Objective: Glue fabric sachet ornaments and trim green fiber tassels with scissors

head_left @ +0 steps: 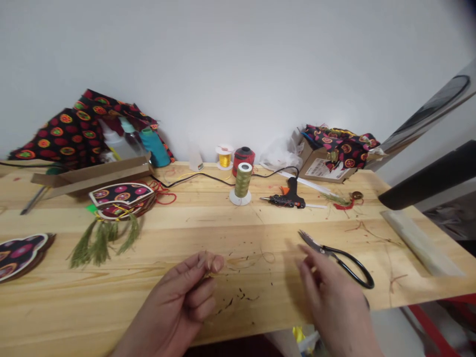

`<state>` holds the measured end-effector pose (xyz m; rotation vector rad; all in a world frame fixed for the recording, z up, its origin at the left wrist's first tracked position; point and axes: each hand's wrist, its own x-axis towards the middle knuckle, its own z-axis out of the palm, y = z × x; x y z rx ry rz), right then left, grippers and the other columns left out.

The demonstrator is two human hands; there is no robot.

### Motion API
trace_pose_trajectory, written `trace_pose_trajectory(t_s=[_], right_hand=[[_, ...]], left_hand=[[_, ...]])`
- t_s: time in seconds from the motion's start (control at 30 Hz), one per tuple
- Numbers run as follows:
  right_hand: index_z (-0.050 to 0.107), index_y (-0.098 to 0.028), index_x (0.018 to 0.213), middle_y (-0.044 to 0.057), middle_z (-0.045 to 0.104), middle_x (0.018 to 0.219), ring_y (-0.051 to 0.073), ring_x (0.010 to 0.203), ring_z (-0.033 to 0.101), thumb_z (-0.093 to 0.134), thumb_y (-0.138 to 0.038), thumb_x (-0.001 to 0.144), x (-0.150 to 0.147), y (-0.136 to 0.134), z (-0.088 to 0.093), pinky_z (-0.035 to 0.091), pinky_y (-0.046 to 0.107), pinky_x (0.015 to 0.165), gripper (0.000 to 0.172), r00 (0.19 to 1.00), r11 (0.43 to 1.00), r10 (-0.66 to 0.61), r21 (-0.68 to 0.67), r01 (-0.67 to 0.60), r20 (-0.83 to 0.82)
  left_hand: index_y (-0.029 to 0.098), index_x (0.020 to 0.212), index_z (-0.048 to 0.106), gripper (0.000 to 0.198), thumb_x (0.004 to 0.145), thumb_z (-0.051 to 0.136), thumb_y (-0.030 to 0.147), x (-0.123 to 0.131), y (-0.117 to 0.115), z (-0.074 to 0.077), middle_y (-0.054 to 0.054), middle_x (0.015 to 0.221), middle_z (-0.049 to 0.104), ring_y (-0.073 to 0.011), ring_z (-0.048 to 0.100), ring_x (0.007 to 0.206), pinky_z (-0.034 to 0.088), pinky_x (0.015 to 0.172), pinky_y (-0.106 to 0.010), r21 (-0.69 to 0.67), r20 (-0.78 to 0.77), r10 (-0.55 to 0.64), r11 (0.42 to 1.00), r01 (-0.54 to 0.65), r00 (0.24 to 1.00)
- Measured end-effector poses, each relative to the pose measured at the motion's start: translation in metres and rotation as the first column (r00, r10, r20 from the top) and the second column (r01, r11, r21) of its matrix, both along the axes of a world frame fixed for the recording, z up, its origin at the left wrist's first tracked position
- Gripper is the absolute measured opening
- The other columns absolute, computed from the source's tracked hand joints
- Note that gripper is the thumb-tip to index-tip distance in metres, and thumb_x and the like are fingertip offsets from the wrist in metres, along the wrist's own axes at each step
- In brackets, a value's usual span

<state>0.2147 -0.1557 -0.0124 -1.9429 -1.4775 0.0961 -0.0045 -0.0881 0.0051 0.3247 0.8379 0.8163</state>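
Note:
My left hand (189,287) is closed in a pinch above the front of the wooden table. A fine thread (241,267) trails from its fingertips, faint against the wood. It seems to loop toward the olive-green thread spool (243,181) standing upright behind. My right hand (330,292), slightly blurred, has its fingers loosely bent and apart, with nothing visible in them. Beside and partly behind it lie black-handled scissors (349,267), blades pointing to the back left. Whether the fingers touch the scissors I cannot tell.
Patterned pieces with green tassels (100,243) lie at left, before a cardboard box (92,178). A glue gun (288,196), a red thread spool (244,157) and a yellow spool (224,158) stand toward the wall. Another box (323,166) holds fabric. Dark scraps (241,292) dot the table.

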Motion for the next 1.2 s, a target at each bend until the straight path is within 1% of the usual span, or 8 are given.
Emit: trace_pose_trajectory(t_s=[0.07, 0.13, 0.23, 0.5, 0.67, 0.9, 1.03, 1.2], right_hand=[[0.068, -0.019, 0.101, 0.009, 0.067, 0.082, 0.021, 0.070, 0.063, 0.051, -0.032, 0.087, 0.001, 0.006, 0.007, 0.049, 0.031, 0.062, 0.026, 0.999, 0.987, -0.038, 0.157, 0.038, 0.001], [0.070, -0.021, 0.090, 0.008, 0.067, 0.084, 0.020, 0.075, 0.063, 0.054, -0.028, 0.086, -0.010, 0.012, 0.013, 0.050, 0.029, 0.065, 0.018, 0.971, 0.978, 0.124, 0.190, -0.086, -0.202], [0.072, -0.020, 0.075, 0.003, 0.065, 0.070, 0.015, 0.065, 0.059, 0.058, -0.029, 0.085, -0.037, 0.022, 0.016, 0.047, 0.024, 0.057, 0.019, 0.760, 0.955, 0.267, 0.059, -0.289, -0.592], [0.074, -0.016, 0.069, -0.003, 0.054, 0.053, 0.007, 0.047, 0.037, 0.072, -0.039, 0.070, -0.067, 0.039, 0.008, 0.029, 0.019, 0.042, 0.023, 0.270, 0.936, -0.006, -0.101, -0.337, -0.963], [0.071, -0.015, 0.064, -0.003, 0.056, 0.053, 0.004, 0.043, 0.031, 0.075, -0.034, 0.067, -0.069, 0.041, 0.008, 0.022, 0.018, 0.038, 0.019, 0.140, 0.937, -0.049, -0.094, -0.335, -0.989], [0.067, -0.016, 0.057, -0.004, 0.054, 0.049, 0.005, 0.044, 0.038, 0.072, -0.028, 0.070, -0.068, 0.043, 0.009, 0.032, 0.016, 0.040, 0.019, 0.187, 0.953, -0.005, -0.061, -0.296, -0.982], [0.070, -0.018, 0.065, 0.000, 0.066, 0.062, 0.011, 0.059, 0.056, 0.070, -0.023, 0.072, -0.066, 0.039, 0.012, 0.046, 0.021, 0.056, 0.009, 0.398, 0.972, 0.116, 0.022, -0.234, -0.910], [0.070, -0.019, 0.067, 0.000, 0.066, 0.063, 0.012, 0.058, 0.059, 0.065, -0.013, 0.073, -0.072, 0.032, 0.008, 0.047, 0.021, 0.056, 0.010, 0.640, 0.948, 0.314, 0.192, -0.255, -0.701]], left_hand=[[0.015, 0.069, 0.066, 0.014, 0.068, 0.078, 0.023, 0.000, 0.000, -0.001, 0.005, 0.072, 0.055, -0.0022, 0.012, 0.045, 0.015, 0.039, -0.017, 0.016, -0.019, -0.010, 1.000, 0.011, 1.000], [0.016, 0.068, 0.067, 0.012, 0.071, 0.076, 0.024, 0.002, -0.001, -0.003, 0.005, 0.072, 0.055, -0.0027, 0.012, 0.045, 0.016, 0.039, -0.018, 0.044, -0.051, -0.027, 0.999, 0.030, 0.998], [0.016, 0.068, 0.067, 0.014, 0.076, 0.070, 0.028, 0.005, -0.005, -0.005, 0.005, 0.066, 0.049, -0.0040, 0.014, 0.045, 0.018, 0.041, -0.019, 0.118, -0.116, -0.083, 0.988, 0.097, 0.990], [0.021, 0.065, 0.065, 0.026, 0.082, 0.061, 0.040, 0.007, -0.011, -0.012, 0.006, 0.049, 0.038, -0.0096, 0.029, 0.048, 0.025, 0.046, -0.021, 0.318, -0.415, -0.143, 0.903, 0.290, 0.899], [0.021, 0.063, 0.063, 0.030, 0.080, 0.061, 0.046, 0.011, -0.014, -0.010, 0.006, 0.051, 0.036, -0.0112, 0.031, 0.050, 0.027, 0.046, -0.022, 0.359, -0.532, -0.108, 0.870, 0.339, 0.840], [0.021, 0.061, 0.063, 0.029, 0.079, 0.062, 0.044, 0.016, -0.011, -0.010, 0.006, 0.050, 0.036, -0.0109, 0.030, 0.048, 0.027, 0.045, -0.022, 0.346, -0.526, -0.100, 0.882, 0.320, 0.844], [0.021, 0.071, 0.071, 0.021, 0.077, 0.066, 0.040, 0.013, -0.003, -0.011, 0.006, 0.050, 0.044, -0.0103, 0.030, 0.048, 0.027, 0.045, -0.021, 0.290, -0.510, -0.051, 0.930, 0.228, 0.858], [0.018, 0.071, 0.074, 0.016, 0.072, 0.071, 0.034, 0.012, 0.001, -0.004, 0.005, 0.052, 0.049, -0.0083, 0.027, 0.048, 0.026, 0.044, -0.020, 0.208, -0.430, -0.026, 0.970, 0.127, 0.903]])
